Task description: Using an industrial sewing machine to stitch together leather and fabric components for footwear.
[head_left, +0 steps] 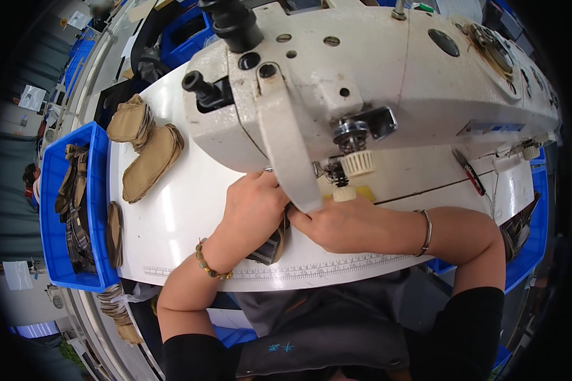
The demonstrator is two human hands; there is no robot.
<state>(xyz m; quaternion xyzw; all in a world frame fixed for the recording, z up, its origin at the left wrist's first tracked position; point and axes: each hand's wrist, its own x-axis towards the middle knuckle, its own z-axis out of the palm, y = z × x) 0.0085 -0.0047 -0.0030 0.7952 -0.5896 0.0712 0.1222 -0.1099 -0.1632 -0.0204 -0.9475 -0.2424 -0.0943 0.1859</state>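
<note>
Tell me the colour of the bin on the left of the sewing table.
Bright blue; the bin shows in the head view, holding dark and tan fabric pieces.

Stacks: 2 piles of tan fabric pieces [145, 145] lie on my white table [184, 209], far left.
Bin: blue bin [54, 216] at the table's left edge holds more pieces.
Ruler: printed ruler strip [324, 265] runs along the near edge.

Your sewing machine [375, 82] is worn, off-white painted metal, scuffed and matt. The white table [184, 209] looks smooth and faintly glossy. Tan cloth pieces [151, 162], far left, look soft; the blue bin [94, 190] is plastic.
</note>
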